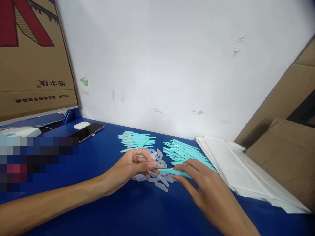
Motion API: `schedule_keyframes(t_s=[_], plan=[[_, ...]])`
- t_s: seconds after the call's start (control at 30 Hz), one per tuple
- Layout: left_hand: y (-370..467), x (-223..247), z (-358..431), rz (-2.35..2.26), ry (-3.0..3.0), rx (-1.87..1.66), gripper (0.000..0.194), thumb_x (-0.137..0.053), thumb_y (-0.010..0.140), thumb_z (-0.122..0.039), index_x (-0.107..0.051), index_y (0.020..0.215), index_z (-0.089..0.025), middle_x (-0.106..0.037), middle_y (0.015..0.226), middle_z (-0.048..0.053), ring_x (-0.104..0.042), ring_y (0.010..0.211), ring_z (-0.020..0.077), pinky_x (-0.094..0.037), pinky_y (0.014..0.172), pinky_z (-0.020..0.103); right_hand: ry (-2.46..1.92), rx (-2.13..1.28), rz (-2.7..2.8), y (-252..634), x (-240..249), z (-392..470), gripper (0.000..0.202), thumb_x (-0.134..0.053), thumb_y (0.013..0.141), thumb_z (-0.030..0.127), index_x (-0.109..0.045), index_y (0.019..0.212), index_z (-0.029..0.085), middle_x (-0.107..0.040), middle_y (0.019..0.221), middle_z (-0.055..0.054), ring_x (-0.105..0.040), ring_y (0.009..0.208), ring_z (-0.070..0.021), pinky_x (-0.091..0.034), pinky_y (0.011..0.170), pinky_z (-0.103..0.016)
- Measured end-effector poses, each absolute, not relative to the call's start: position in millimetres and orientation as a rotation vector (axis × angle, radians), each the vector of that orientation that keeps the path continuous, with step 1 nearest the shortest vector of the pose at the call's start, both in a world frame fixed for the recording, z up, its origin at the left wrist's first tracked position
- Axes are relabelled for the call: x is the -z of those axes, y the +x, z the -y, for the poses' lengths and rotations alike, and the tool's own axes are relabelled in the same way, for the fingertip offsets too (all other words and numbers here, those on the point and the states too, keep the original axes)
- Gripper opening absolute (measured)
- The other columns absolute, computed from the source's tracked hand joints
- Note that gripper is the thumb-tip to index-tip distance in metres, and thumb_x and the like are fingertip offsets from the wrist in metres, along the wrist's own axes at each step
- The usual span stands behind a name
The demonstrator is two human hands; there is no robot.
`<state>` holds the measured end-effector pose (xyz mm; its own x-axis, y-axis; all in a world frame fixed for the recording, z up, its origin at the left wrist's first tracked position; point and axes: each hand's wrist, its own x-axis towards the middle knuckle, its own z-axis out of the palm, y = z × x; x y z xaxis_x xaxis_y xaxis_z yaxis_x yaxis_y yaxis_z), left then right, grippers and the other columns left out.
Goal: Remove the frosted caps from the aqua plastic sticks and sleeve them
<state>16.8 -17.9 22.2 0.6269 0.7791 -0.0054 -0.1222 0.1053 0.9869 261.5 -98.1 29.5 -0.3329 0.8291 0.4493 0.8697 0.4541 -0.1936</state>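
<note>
My left hand [137, 164] pinches a small translucent cover [155, 163] between thumb and fingers. My right hand [199, 183] grips a turquoise stick [167, 170], whose tip points left and meets or nearly meets the cover. Below and behind my left fingers lies a pile of translucent covers [161, 186] on the blue table [118, 209]. Two heaps of turquoise sticks lie beyond the hands, the left heap [135, 140] behind my left hand and the right heap [184, 151] just behind my right hand.
White flat bags or sheets [228, 164] are stacked at the right. A phone [90, 131] and a white case [81, 125] lie at the back left. Cardboard [285, 157] stands at the right, a large box [34, 65] at the left. A white wall [157, 65] borders the table.
</note>
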Motion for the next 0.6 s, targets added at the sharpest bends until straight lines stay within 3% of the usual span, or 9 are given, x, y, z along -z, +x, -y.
schedule_keyframes(t_s=[0.23, 0.47, 0.6], plan=[[15.2, -20.6, 18.3, -0.561, 1.193, -0.690, 0.030, -0.081, 0.087, -0.033, -0.056, 0.090, -0.016, -0.076, 0.100, 0.011, -0.073, 0.104, 0.0248, -0.052, 0.075, 0.027, -1.448, 0.102, 2.246, 260.1, -32.6, 98.7, 0.022, -0.045, 0.107, 0.032, -0.067, 0.110, 0.030, -0.067, 0.093, -0.001, -0.067, 0.076, -0.0174, -0.047, 0.064, -0.031], [15.5, -22.7, 18.7, -0.546, 1.269, -0.672, 0.031, -0.076, 0.091, -0.039, -0.053, 0.092, -0.018, -0.077, 0.108, 0.011, -0.074, 0.104, 0.0257, -0.053, 0.075, 0.030, -1.494, -0.031, 2.244, 260.8, -31.0, 101.3, 0.026, -0.043, 0.107, 0.033, -0.069, 0.106, 0.031, -0.070, 0.088, 0.000, -0.067, 0.076, -0.0192, -0.043, 0.066, -0.032], [16.0, -21.6, 17.1, -0.544, 1.398, -0.646, 0.030, -0.074, 0.092, -0.038, -0.052, 0.091, -0.018, -0.079, 0.097, 0.011, -0.075, 0.098, 0.0238, -0.053, 0.072, 0.029, -1.558, -0.129, 2.225, 258.3, -34.0, 104.0, 0.026, -0.044, 0.107, 0.035, -0.068, 0.097, 0.032, -0.070, 0.085, 0.003, -0.066, 0.075, -0.0189, -0.039, 0.065, -0.032]])
